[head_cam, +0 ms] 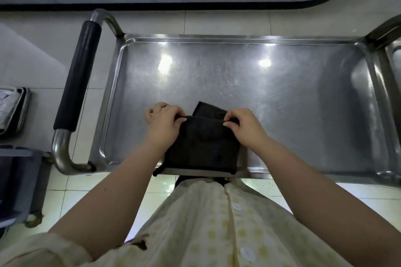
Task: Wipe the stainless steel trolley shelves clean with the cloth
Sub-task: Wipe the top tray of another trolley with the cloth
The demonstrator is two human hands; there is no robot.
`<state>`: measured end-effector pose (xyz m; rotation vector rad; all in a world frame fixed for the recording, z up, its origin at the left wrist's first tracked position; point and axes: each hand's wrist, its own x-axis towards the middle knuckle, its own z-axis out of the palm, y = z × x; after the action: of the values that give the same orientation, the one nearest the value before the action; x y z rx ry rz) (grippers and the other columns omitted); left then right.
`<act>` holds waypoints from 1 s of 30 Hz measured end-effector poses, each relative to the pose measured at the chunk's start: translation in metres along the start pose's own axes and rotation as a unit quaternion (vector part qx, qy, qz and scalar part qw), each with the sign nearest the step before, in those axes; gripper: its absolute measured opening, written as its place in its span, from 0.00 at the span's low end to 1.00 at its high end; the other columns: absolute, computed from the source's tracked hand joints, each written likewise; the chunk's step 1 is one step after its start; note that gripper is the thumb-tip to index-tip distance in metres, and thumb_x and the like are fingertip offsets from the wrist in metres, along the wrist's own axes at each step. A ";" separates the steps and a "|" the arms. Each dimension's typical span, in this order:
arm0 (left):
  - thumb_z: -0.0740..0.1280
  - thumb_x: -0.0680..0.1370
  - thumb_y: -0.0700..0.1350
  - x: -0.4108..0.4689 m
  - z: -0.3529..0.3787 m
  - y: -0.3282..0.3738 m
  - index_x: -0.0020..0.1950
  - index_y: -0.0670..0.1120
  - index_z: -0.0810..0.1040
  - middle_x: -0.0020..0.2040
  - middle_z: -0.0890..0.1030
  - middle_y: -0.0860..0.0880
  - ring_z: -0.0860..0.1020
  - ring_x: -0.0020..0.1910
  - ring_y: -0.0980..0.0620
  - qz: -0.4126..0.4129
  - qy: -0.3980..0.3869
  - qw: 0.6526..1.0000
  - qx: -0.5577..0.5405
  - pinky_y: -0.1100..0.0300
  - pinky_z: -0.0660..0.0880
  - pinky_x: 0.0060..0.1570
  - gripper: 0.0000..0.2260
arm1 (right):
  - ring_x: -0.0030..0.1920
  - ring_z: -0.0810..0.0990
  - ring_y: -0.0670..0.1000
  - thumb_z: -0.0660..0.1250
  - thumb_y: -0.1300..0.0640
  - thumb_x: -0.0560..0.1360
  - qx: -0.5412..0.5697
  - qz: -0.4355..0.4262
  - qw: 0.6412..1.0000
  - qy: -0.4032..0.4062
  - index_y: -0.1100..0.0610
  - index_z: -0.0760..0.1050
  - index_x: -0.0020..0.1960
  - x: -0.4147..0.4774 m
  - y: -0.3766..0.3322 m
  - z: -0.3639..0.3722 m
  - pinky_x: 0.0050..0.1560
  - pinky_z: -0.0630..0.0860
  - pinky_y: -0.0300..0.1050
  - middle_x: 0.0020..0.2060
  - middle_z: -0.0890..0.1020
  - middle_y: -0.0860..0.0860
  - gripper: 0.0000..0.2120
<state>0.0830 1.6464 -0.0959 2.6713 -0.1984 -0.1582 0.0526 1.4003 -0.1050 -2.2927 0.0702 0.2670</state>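
You hold the dark cloth (201,143) with both hands, on the near side of the top shelf (249,84) of the trolley. Your left hand (163,124) pinches the far left corner of the fold and your right hand (244,125) pinches the far right corner, so the hands stand a little apart with the cloth between them. The near edge of the cloth hangs over the near rim (271,173) of the shelf, and one flap points away from you. The shelf has a raised rim on all sides with rounded corners. To the left, to the right and beyond the cloth, the steel surface is bare. The black handle (78,76) stands outside the left rim. A grey bin (19,180) is on the floor at your left.
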 end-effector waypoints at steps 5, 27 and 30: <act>0.67 0.78 0.50 0.041 0.005 0.038 0.49 0.54 0.79 0.44 0.76 0.60 0.68 0.56 0.54 0.062 -0.036 0.997 -0.009 0.53 0.57 0.58 0.02 | 0.43 0.80 0.52 0.72 0.61 0.74 0.032 0.101 0.992 0.075 0.55 0.80 0.43 0.003 0.015 -0.031 0.45 0.74 0.36 0.40 0.82 0.54 0.03; 0.57 0.83 0.53 0.067 0.038 0.057 0.79 0.53 0.59 0.75 0.66 0.53 0.61 0.75 0.51 0.322 -0.203 0.909 0.168 0.42 0.45 0.73 0.24 | 0.49 0.78 0.57 0.71 0.57 0.74 -0.192 0.257 0.947 -0.034 0.58 0.80 0.54 0.008 -0.037 -0.017 0.44 0.73 0.45 0.51 0.80 0.57 0.10; 0.60 0.82 0.55 0.073 0.023 0.061 0.75 0.54 0.66 0.70 0.73 0.51 0.66 0.71 0.49 0.327 -0.206 0.909 0.158 0.43 0.44 0.72 0.21 | 0.52 0.75 0.57 0.71 0.57 0.74 -0.196 0.210 0.958 0.016 0.54 0.80 0.54 -0.002 -0.049 -0.021 0.51 0.76 0.50 0.51 0.74 0.55 0.09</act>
<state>0.1444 1.5705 -0.0953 2.6723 -1.3291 -0.5029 0.0608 1.4179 -0.0552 -2.6610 0.5713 0.4984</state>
